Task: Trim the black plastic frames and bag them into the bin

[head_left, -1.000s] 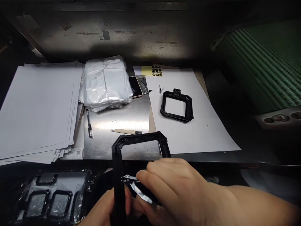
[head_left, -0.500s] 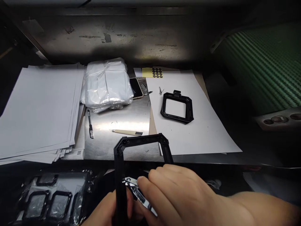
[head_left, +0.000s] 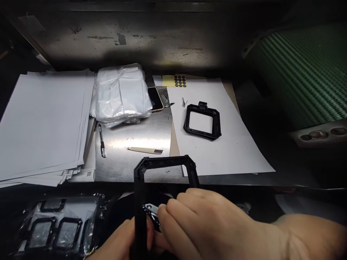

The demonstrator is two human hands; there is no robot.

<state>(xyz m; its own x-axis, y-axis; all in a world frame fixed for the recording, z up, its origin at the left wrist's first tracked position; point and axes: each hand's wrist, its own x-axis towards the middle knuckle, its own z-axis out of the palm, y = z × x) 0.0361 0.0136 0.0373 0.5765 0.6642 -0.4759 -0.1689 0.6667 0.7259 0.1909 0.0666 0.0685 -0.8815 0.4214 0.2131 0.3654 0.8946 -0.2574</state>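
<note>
A black plastic frame [head_left: 139, 213] with cut corners stands upright near the bench's front edge. My left hand [head_left: 120, 236] is closed around its lower left side. In my right hand [head_left: 206, 224] is a shiny nail clipper [head_left: 150, 208], its jaws against the inner edge of the frame's left bar. My right fingers are wrapped over the clipper's lever and hide most of it. The frame's lower part is hidden by my hands and the picture's edge. Another black frame [head_left: 217, 124], with a small clip on top, lies on the white paper [head_left: 230, 159].
Left stand a paper stack [head_left: 46, 119] and a bundle of plastic bags [head_left: 121, 97], with a phone [head_left: 155, 99] beside it. A pen [head_left: 102, 141], a craft knife [head_left: 145, 150], another clipper [head_left: 184, 102] and stickers [head_left: 180, 81] lie about. Bagged frames [head_left: 65, 231] are lower left.
My right fingers have closed further over the clipper, so less of it shows. Its jaws remain at the frame's left bar. The view has shifted slightly.
</note>
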